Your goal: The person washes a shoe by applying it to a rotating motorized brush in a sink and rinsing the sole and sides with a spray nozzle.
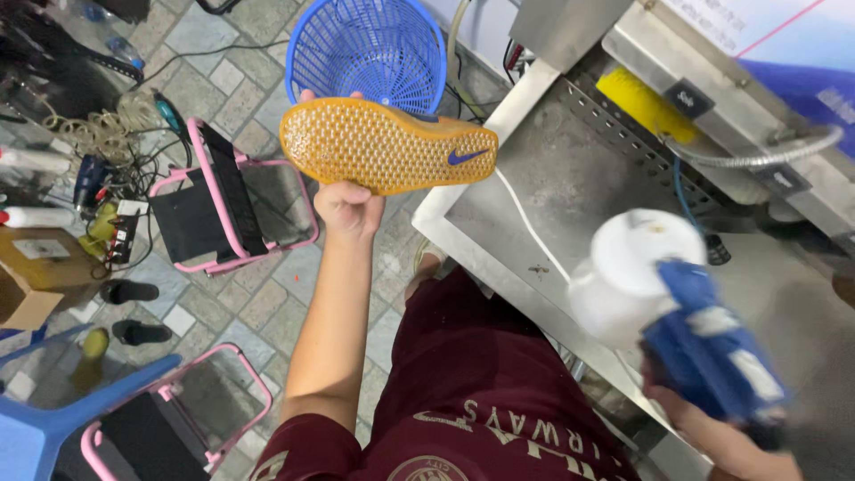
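We are gripping a tan studded rubber shoe sole in our left hand at twelve o'clock; our right hand, at four o'clock, is closed around a white spray bottle with a blue trigger head.

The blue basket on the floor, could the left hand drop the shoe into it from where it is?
Probably yes. The left hand holds the shoe, gum sole up, right at the near rim of the blue basket. The basket's top is open and nothing lies between them.
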